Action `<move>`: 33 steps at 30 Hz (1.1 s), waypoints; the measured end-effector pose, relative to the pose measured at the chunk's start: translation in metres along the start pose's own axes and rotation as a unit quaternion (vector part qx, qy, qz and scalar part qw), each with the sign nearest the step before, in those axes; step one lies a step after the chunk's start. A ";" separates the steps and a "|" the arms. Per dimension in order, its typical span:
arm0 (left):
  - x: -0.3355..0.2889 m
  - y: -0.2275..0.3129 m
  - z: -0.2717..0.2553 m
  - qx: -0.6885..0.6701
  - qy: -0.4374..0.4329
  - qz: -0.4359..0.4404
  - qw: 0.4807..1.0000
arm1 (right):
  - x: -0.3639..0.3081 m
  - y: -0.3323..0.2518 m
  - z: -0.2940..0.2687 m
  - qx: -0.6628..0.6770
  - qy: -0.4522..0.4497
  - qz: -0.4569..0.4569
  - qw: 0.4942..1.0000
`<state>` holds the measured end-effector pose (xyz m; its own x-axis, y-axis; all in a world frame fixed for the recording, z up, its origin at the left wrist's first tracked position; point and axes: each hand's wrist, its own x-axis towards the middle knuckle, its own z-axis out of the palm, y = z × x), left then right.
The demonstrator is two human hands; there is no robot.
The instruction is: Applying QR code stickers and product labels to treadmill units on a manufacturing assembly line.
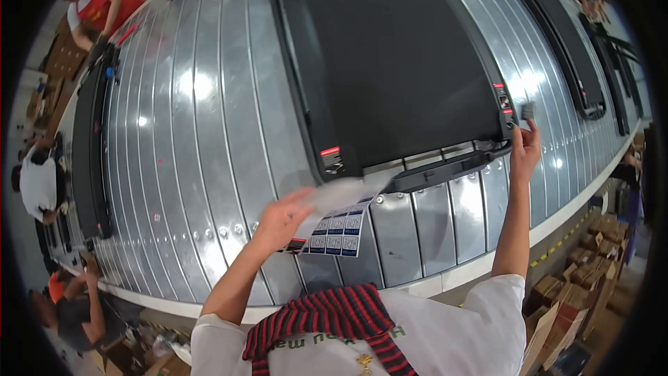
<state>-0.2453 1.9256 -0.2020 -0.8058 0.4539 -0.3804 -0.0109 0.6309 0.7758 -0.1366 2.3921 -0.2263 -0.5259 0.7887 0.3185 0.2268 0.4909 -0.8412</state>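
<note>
A treadmill deck [396,56] with a wide black belt and dark side rails lies in front of me. My left hand [282,221] is closed on sheets of stickers [336,235]. The upper sheet is pale and smeared by motion; below it show rows of square-patterned labels with blue bands. My right hand [525,150] is at the deck's near right corner, fingertips bent against the rail's end beside red, white and black warning labels [504,101]. Whatever its fingers pinch is too small to make out. A small grey piece [527,111] is just beyond those fingertips.
The deck rests on a metal slatted table [198,139] with a pale rim. Other black decks [89,146] lie to the left and right [557,42]. Co-workers [104,3] stand around the table. Cardboard boxes [563,292] are stacked at lower right.
</note>
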 end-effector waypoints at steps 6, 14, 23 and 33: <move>-0.010 0.014 -0.023 0.281 -0.152 0.244 0.916 | -0.069 -0.127 0.120 0.173 -0.434 0.196 0.862; 0.023 0.000 -0.021 0.334 -0.076 0.319 0.884 | -0.104 -0.154 0.211 0.128 -0.522 0.303 0.787; 0.045 -0.010 -0.027 0.314 -0.048 0.341 0.885 | -0.104 -0.153 0.232 0.071 -0.530 0.301 0.789; 0.060 -0.012 -0.024 0.315 -0.054 0.342 0.884 | -0.106 -0.153 0.234 0.059 -0.509 0.315 0.799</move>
<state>-0.3074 1.9295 -0.2221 -0.4344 0.9007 -0.0026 0.8161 0.3948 0.4220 -0.3067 2.1468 -0.2339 -0.7457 0.1254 -0.6543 0.6620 0.0294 -0.7489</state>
